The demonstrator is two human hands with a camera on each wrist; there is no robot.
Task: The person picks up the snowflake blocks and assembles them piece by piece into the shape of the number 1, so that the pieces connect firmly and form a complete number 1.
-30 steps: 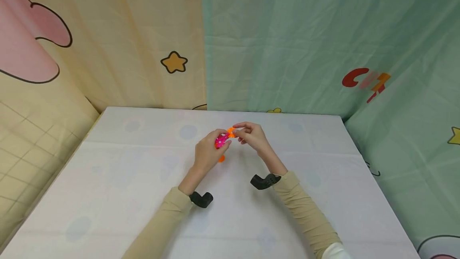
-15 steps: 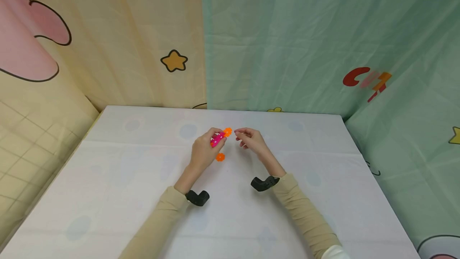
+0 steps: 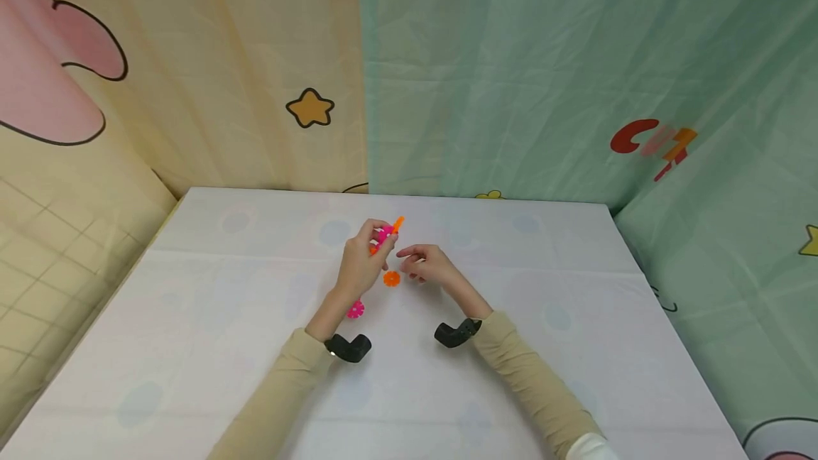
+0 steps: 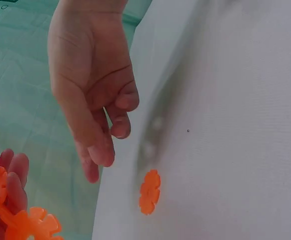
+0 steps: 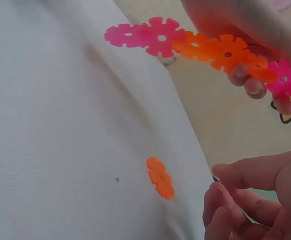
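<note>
A chain of interlocking flower-shaped plastic discs [image 5: 160,39], pink and orange, is gripped by my left hand [image 3: 359,261]. Its pink tail [image 3: 355,309] shows below that hand, and an orange disc [image 3: 397,225] sticks out at the top end. Part of the chain is hidden behind the fingers. A single loose orange disc [image 3: 392,278] lies on the table between the hands. Close to its right is my right hand [image 3: 429,265], above the cloth, its fingers loosely bent. The right wrist view shows nothing between its thumb and fingers.
A white cloth with pale dots covers the table [image 3: 511,389]. Printed curtains, one yellow [image 3: 255,55] and one green [image 3: 511,91], hang behind it. Black wrist cameras sit at the left wrist [image 3: 348,348] and right wrist [image 3: 456,333].
My right hand has come away from the chain's top orange disc and moved down toward the loose one. The left hand has shifted slightly left, turning the chain so its pink tail shows.
</note>
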